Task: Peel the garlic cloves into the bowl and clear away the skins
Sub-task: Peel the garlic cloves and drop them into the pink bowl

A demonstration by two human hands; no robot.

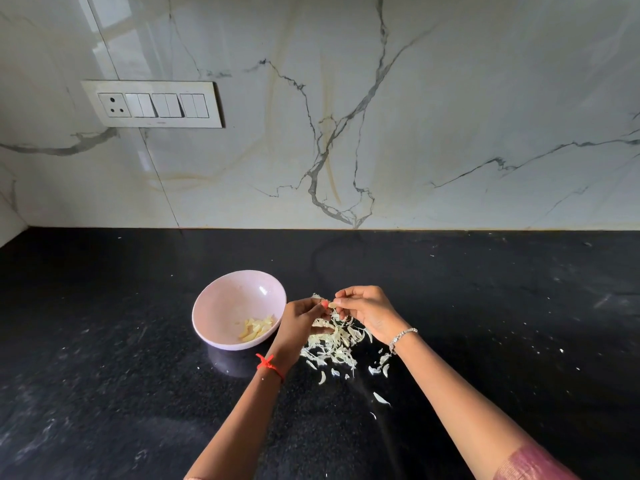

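A pale pink bowl (221,306) stands on the black counter and holds several peeled garlic cloves (256,330) at its near right side. Just right of the bowl, my left hand (300,318) and my right hand (369,311) meet above a heap of white garlic skins (334,348). Between the fingertips of both hands sits one small garlic clove (332,304). Both hands pinch it. Loose skin pieces lie scattered toward me from the heap.
The black stone counter (104,375) runs wide on both sides, speckled with small white crumbs. A marble backsplash rises behind it, with a switch panel (154,105) at upper left.
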